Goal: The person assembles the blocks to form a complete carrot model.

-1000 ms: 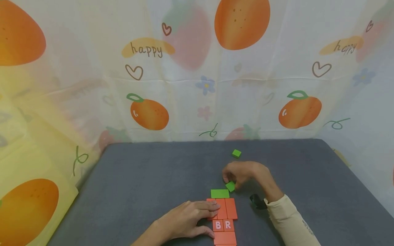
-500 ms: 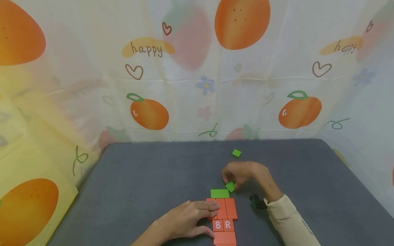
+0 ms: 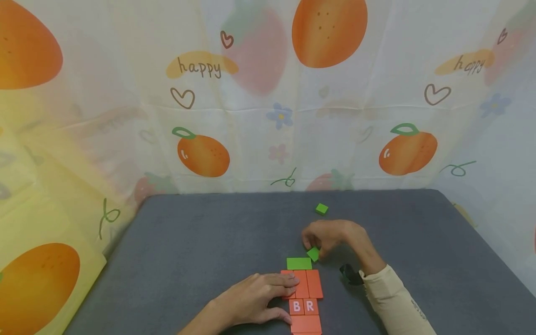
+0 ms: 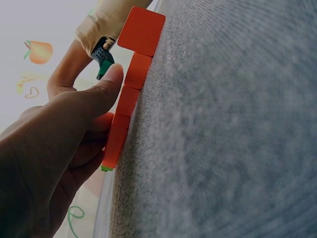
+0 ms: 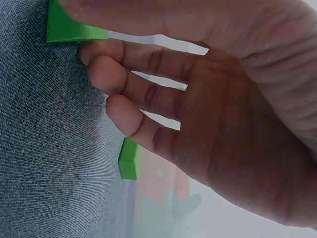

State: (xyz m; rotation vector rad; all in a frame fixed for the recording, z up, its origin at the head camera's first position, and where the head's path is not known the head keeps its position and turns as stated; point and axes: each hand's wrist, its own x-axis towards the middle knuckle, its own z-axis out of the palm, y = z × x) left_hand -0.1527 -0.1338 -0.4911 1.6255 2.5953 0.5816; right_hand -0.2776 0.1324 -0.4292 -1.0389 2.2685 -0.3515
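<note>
In the head view, my left hand [image 3: 255, 298] rests on flat orange blocks [image 3: 301, 284] laid in a column on the table. Its fingertips lie on the upper blocks and its thumb touches the column's left edge lower down. Two of the smaller orange blocks [image 3: 303, 307] carry the white letters B and R. A green rectangular block [image 3: 299, 264] lies against the top of the column. Just right of it, my right hand [image 3: 331, 233] pinches a small green block [image 3: 313, 254] between thumb and fingers, close to the tabletop. The right wrist view shows that green block [image 5: 69, 27] under the thumb.
Beyond my right hand, another small green block [image 3: 322, 209] lies near the far edge of the dark grey table [image 3: 201, 232]. A dark wrist device [image 3: 350, 275] sits by my right sleeve. Patterned cloth [image 3: 251, 139] hangs behind the table.
</note>
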